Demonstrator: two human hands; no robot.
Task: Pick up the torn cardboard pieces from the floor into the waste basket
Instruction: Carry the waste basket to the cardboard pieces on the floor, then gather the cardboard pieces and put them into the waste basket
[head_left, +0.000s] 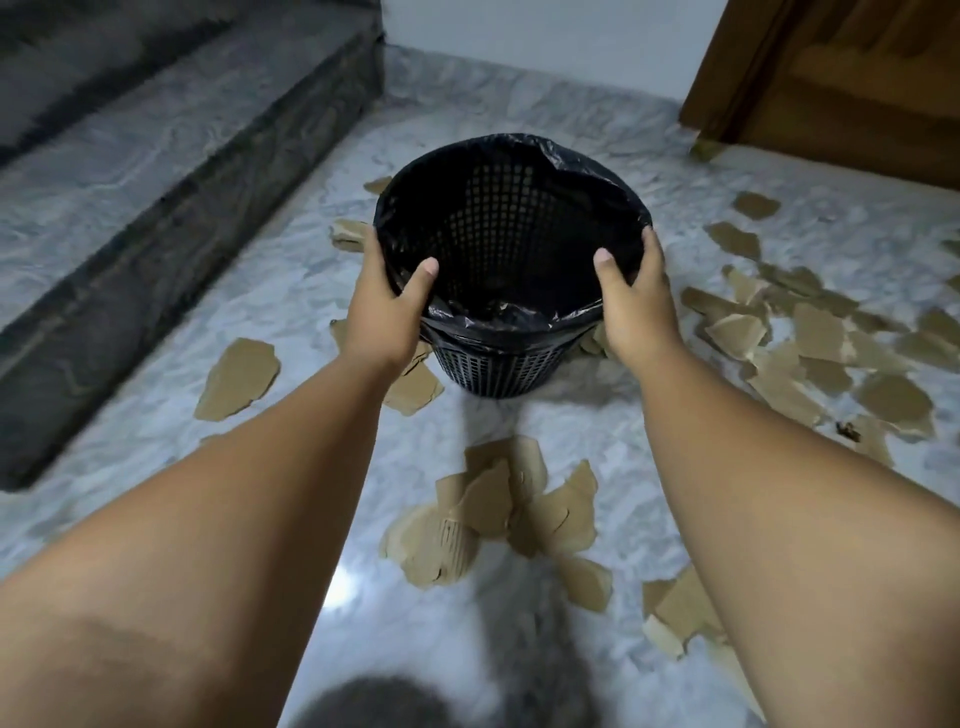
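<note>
From my remote seat I see both hands on the waste basket (498, 369), a black mesh tub lined with a black plastic bag (587, 166). The left hand (387, 306) grips the rim's left side and the right hand (636, 306) grips the right side, each with its thumb hooked inside and fingers outside. I cannot tell whether the base touches the marble floor (311, 270). Torn cardboard pieces (498, 519) lie in a heap in front of the basket, 1 larger piece (239, 376) sits to the left, and many more spread to the right. A dark stone step (156, 171) runs along the left, and a wooden door (857, 78) stands at the far right.
</note>
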